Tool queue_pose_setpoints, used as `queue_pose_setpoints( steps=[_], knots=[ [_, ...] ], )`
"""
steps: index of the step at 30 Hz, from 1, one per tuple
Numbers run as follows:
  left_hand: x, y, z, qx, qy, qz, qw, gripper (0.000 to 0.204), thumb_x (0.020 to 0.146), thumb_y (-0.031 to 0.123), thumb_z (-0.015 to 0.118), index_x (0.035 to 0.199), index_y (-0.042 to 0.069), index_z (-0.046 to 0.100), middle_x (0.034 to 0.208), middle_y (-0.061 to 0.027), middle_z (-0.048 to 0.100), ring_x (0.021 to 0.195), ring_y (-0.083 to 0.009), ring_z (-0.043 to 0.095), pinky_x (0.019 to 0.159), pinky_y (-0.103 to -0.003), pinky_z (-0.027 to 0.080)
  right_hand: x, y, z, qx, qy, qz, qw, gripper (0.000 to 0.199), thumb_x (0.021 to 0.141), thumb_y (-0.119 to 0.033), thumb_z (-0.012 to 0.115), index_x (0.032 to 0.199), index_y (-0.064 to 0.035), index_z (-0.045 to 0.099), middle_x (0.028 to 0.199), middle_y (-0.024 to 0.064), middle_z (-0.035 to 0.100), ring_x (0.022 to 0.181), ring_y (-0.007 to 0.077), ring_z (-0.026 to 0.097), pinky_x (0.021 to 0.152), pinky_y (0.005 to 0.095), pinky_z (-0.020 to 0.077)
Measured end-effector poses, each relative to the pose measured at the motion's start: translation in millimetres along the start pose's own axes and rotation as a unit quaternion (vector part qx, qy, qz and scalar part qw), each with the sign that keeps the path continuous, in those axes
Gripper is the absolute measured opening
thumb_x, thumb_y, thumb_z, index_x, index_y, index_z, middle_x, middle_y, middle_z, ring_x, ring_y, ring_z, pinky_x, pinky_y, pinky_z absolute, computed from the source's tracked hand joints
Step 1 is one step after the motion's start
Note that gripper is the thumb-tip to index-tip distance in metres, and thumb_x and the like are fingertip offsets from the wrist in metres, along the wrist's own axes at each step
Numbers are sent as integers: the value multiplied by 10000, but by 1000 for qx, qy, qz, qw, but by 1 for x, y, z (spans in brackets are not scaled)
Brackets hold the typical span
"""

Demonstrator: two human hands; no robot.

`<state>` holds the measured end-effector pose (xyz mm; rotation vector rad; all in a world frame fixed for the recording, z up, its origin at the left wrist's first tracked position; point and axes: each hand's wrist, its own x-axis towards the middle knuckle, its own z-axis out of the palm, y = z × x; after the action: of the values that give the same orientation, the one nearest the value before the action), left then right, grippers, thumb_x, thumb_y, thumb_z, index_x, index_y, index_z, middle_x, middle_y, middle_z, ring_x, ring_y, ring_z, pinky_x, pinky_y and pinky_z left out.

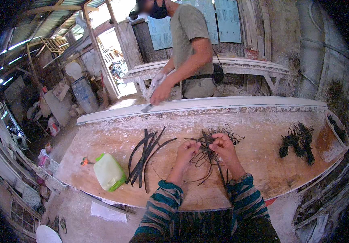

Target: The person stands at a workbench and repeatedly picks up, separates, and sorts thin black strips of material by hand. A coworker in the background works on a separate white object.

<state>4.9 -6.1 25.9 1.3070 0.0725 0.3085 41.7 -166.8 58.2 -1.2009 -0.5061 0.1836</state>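
Note:
Over the wooden table [259,170], my left hand [188,152] and my right hand [224,150] are close together, fingers pinched. A dark, thin strip [205,139] runs upright beside the right fingertips, which close on it. The left thumb and fingers press on a fine dark strand, hard to make out. Loops of thin black cord [233,137] lie tangled behind and beneath both hands. To the left of my left hand lies a loose pile of flat black strips [145,156], some crossing each other.
At left are a pale container with green ends [109,171] and orange-handled scissors [86,162]. Knotted black bundles [298,141] lie at right beside a stained bucket [330,143]. Across the long white moulding [223,103], a masked person [192,44] works with a flat scraper [147,107].

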Motion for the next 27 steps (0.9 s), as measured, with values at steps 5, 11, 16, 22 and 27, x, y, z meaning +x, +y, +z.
queue_pose_setpoints(
  steps=[5,11,16,22,27],
  knots=[
    [-8,8,8,69,-190,-24,979,114,794,158,631,780,61,575,679,36,523,651,-51,465,598,-182,360,8,21,-14,-214,89,-60,971,229,759,-19,609,976,-46,541,651,-38,487,537,47,418,477,190,320],
    [-22,-4,31,-21,-307,-34,951,68,783,94,606,779,55,551,666,57,487,655,-48,445,612,-197,361,23,41,-32,-251,119,-131,952,178,817,-49,528,976,-68,605,672,-43,476,563,44,419,499,185,345],
    [-11,5,22,16,-127,15,992,98,757,47,578,703,71,501,621,58,435,592,-47,413,535,-197,338,16,25,-22,-178,135,-43,974,169,797,-49,530,934,-63,628,773,21,548,669,124,511,573,231,426],
    [9,3,-1,84,79,113,987,85,781,82,574,735,92,504,618,38,449,544,-46,409,472,-194,319,11,27,-16,-263,99,-157,947,95,739,-25,629,833,-35,640,918,59,536,812,142,525,678,245,432],
    [9,11,-9,-173,165,-9,971,85,816,148,574,802,98,506,676,23,494,554,-76,458,491,-203,389,6,23,-6,-202,-52,-143,967,65,737,-19,646,800,-14,630,935,60,528,843,126,517,708,233,422]
  ],
)
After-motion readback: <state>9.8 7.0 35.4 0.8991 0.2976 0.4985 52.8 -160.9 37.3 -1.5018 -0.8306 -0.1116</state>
